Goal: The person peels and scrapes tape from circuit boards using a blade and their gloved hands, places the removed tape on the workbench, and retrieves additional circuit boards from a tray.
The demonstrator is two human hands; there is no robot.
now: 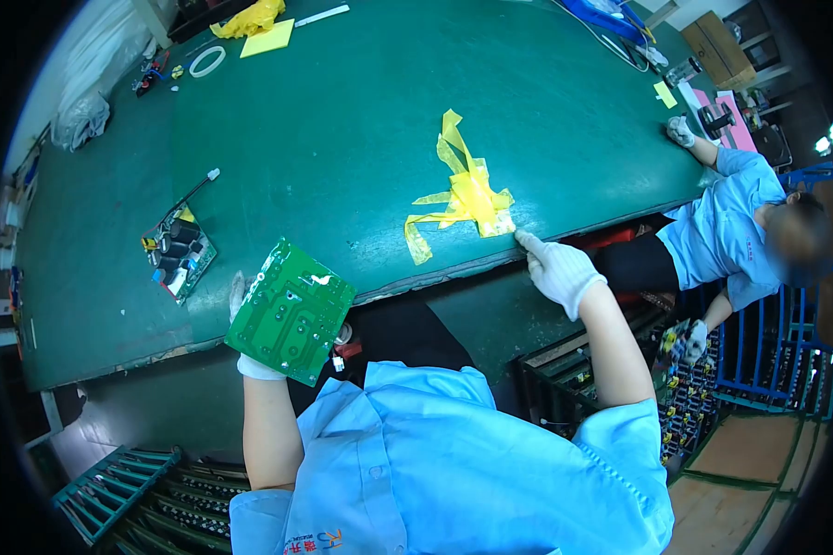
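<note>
My left hand (259, 368), in a white glove, holds a green circuit board (292, 314) over the table's near edge, its solder side facing the camera. The board hides most of the fingers. My right hand (561, 275), also gloved, is at the table edge beside crumpled yellow tape strips (472, 199). Its index finger stretches toward the strips' lower right end; the other fingers are curled, with no object visible in them. Left of the held board, a second board with black and blue components (180, 250) lies on the green table (342, 120).
A co-worker (731, 222) in a blue shirt sits at the right, one gloved hand on the table. Racks of boards (690, 398) stand at lower right, another rack (116, 490) at lower left. A tape ring (207, 61) and yellow sheet (267, 39) lie at the back left.
</note>
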